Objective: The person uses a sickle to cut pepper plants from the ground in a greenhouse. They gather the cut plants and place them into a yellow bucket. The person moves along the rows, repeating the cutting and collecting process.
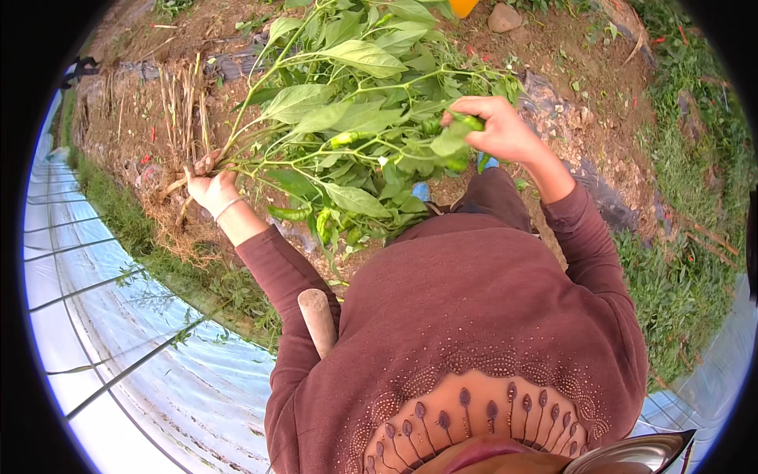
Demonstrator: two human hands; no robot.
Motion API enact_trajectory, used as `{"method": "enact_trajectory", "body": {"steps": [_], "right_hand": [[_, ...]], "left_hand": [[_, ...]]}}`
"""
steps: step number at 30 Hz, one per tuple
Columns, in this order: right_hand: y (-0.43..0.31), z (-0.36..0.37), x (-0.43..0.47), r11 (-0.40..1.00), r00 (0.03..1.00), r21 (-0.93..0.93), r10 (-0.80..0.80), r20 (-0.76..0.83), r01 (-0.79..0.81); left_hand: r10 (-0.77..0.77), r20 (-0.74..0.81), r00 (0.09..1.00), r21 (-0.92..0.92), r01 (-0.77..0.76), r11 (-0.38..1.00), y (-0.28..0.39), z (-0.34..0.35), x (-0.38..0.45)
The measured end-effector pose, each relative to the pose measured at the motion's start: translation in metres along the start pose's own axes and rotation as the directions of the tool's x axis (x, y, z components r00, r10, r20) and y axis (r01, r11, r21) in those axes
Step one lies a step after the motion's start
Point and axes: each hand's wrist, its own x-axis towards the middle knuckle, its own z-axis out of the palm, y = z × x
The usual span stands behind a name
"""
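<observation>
An uprooted pepper plant (355,118) with broad leaves lies across the view in front of me. My left hand (212,185) is closed round its stems near the base, with the tangled roots (177,231) hanging below. At the plant's right side, my right hand (494,127) has its thumb and fingers closed on a green pepper (472,122) among the leaves. More peppers hang on the branches: a pale green one (345,139) in the middle and a long green one (288,213) lower left. My right fingertips are partly hidden by leaves and slightly blurred.
A rounded wooden handle end (315,305) sticks up between my left arm and body. Dry stalks (183,106) stand at the left. A stone (504,18) and part of an orange object (463,7) are at the top. Plastic sheeting (142,379) curves along the lower left; green plants (681,314) grow at right.
</observation>
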Motion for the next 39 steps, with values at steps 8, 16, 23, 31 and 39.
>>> {"method": "enact_trajectory", "body": {"steps": [8, 16, 23, 31, 39], "right_hand": [[0.014, 0.032, 0.018, 0.902, 0.977, -0.424, -0.151, -0.147, 0.076], [0.027, 0.016, 0.009, 0.849, 0.945, -0.429, -0.221, 0.241, 0.308], [0.017, -0.015, -0.007, 0.921, 0.886, -0.296, -0.097, 0.453, 0.252], [0.047, -0.074, -0.070, 0.763, 0.910, 0.502, 0.390, 0.143, -0.406], [0.113, -0.114, -0.032, 0.785, 0.755, 0.502, 0.563, -0.336, -0.362]], "left_hand": [[0.002, -0.040, 0.999, 0.070, 0.001, 0.998, -0.028, 0.001, -0.006], [0.022, -0.061, 0.998, -0.045, -0.025, 0.999, -0.050, -0.005, -0.020], [0.080, 0.023, 0.997, 0.006, -0.080, 0.997, -0.034, -0.061, 0.019], [0.223, -0.158, 0.962, 0.082, -0.212, 0.974, -0.026, -0.071, 0.013], [0.219, -0.431, 0.875, -0.156, -0.311, 0.937, -0.060, -0.079, -0.035]]}}
